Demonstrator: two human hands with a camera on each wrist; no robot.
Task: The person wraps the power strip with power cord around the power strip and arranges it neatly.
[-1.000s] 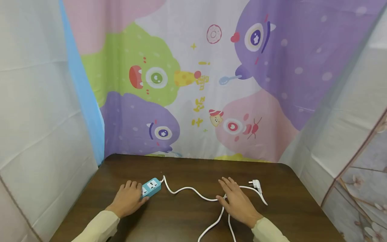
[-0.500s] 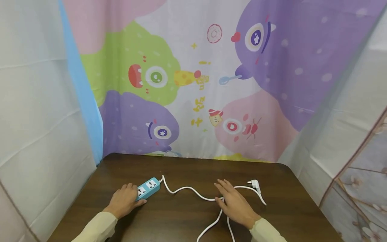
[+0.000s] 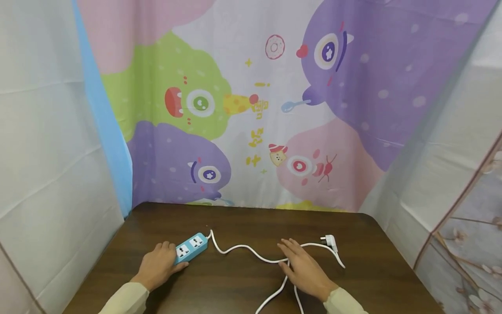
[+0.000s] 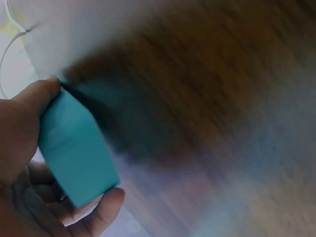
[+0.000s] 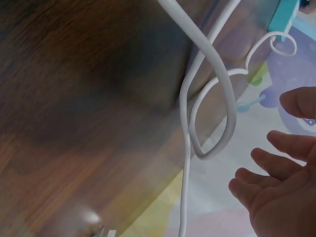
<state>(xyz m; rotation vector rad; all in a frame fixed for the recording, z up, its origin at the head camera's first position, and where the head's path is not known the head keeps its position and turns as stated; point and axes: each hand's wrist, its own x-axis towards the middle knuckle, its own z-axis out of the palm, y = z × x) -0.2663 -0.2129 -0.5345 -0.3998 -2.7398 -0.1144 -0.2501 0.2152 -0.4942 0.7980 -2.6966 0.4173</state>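
A light blue power strip (image 3: 191, 248) with white sockets lies on the left of the dark wooden table (image 3: 219, 288). My left hand (image 3: 158, 265) grips its near end, thumb along one side. In the left wrist view, the thumb and curled fingers clasp the blue casing (image 4: 81, 148) from opposite sides. A white cord (image 3: 245, 246) snakes from the strip's far end to the right. Over its crossing strands lies my right hand (image 3: 307, 269), fingers extended. The right wrist view has that hand (image 5: 284, 187) with spread fingers beside the looped cord (image 5: 230, 98).
The white plug (image 3: 331, 242) lies right of my right hand, prongs pointing left. Two cord strands run toward the table's near edge. A cartoon-print curtain (image 3: 251, 131) hangs behind the table, with pale cloth (image 3: 51, 152) along the left side.
My left hand has slid left toward the strip's near end, so both sockets now show. The right hand has shifted slightly left over the cord. The plug stays in place.
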